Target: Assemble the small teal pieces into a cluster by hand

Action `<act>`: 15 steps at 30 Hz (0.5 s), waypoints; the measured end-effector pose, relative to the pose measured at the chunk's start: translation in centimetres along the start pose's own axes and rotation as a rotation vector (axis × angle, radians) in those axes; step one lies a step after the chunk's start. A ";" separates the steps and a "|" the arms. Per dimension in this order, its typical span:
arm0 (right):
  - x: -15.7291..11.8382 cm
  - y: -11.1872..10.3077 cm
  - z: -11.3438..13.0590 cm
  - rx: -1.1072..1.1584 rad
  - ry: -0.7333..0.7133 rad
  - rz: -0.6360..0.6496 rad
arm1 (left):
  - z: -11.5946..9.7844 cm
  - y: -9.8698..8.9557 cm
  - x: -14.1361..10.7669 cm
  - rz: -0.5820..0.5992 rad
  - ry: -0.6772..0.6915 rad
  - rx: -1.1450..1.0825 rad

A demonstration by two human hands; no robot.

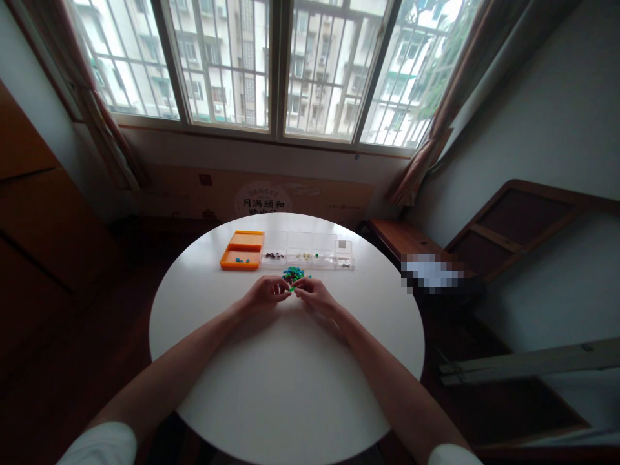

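Observation:
Both hands meet over the round white table, close in front of a pile of small green, blue and dark pieces (pixel 293 274). A small green piece (pixel 292 289) shows between my fingertips. My left hand (pixel 265 292) pinches it from the left, fingers curled. From the other side, the thumb and fingers of my right hand (pixel 314 294) close on the same piece. It is too small to make out its exact kind. Behind the pile, an orange open box (pixel 240 266) holds a few blue pieces. Clear plastic boxes (pixel 299 242) beside it contain dark and pale pieces.
The white round table (pixel 290 387) carries all of this. A wooden chair (pixel 513 226) and a low wooden bench (pixel 402 236) with a blurred pale item stand to the right. An orange-brown cabinet (pixel 43 213) is at left; barred windows (pixel 227 64) lie ahead.

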State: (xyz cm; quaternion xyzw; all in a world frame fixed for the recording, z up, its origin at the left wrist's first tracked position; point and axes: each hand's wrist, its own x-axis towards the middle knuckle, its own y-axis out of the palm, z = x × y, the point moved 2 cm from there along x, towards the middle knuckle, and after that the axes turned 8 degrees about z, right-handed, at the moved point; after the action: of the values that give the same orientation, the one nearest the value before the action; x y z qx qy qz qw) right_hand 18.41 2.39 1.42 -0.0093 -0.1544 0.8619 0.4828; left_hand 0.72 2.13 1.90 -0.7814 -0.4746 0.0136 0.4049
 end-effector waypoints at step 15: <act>0.1 0.0 0.0 -0.007 0.002 -0.008 | 0.3 0.2 0.0 0.009 -0.029 -0.014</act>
State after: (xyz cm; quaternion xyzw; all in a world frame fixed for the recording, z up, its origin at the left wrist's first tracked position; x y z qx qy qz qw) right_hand 18.37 2.48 1.40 -0.0111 -0.1568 0.8595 0.4864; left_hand 0.73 2.30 1.56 -0.7862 -0.4768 0.0235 0.3924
